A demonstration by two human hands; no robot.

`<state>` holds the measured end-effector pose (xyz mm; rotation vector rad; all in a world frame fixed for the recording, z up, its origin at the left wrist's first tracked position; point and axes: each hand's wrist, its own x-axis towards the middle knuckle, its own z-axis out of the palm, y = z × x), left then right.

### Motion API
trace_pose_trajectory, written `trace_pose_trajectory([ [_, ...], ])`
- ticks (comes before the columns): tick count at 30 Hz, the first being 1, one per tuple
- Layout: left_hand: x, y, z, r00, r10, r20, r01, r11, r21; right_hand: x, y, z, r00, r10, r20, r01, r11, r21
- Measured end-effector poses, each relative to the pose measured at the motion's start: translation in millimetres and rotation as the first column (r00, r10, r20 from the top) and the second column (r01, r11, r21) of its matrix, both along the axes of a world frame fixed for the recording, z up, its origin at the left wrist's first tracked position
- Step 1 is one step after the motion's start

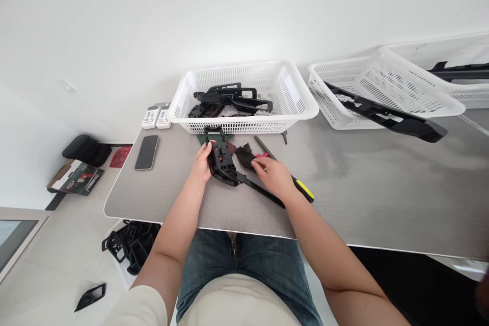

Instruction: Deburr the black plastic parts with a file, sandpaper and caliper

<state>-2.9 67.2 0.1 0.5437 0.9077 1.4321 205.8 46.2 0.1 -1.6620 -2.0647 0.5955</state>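
Note:
My left hand (202, 162) is closed around the left edge of a black moulded plastic part (222, 159), which has an open frame at its top and a long thin arm reaching down to the right. My right hand (273, 175) is beside it, thumb and fingers pinched together. A bit of pink (263, 155) shows at those fingers; whether they hold it I cannot tell. Just left of the fingertips lies a dark crumpled piece (244, 155). A file (303, 189) with a black and yellow handle runs partly beneath my right hand. Green sheet material (202, 139) shows behind the part.
A white basket (244, 126) with several black parts stands at the back. More white baskets (340, 121) are at right, one with a long black trim piece (385, 114) sticking out. A phone (146, 152) and two white boxes (157, 116) sit at left. Black parts (133, 244) lie below the table.

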Motion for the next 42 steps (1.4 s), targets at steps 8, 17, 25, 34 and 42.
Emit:
trace_pose_trajectory([
  [8,14.6,-4.2,-4.8,0.972,-0.067,-0.224,0.048,0.995,-0.087,9.7,16.4,-19.7,0.988,-0.022,0.155,0.013,0.998,0.060],
  [17,8.7,-5.0,-1.2,0.912,-0.128,-0.390,0.075,0.986,-0.147,9.5,20.0,-20.7,0.991,-0.109,0.073,0.103,0.992,0.076],
  [25,14.7,-8.8,-0.3,0.938,-0.105,-0.330,0.099,0.995,-0.035,-4.8,7.6,-13.1,0.827,0.103,-0.553,-0.064,0.994,0.090],
  [34,19.2,-12.7,2.3,0.898,-0.080,-0.434,0.090,0.996,0.002,-23.7,-7.8,-10.9,0.789,0.302,-0.535,-0.241,0.953,0.182],
  [42,20.3,-13.4,-1.9,0.881,-0.067,-0.468,0.064,0.998,-0.022,-33.1,-10.2,-16.5,0.761,0.231,-0.606,-0.217,0.971,0.097],
])
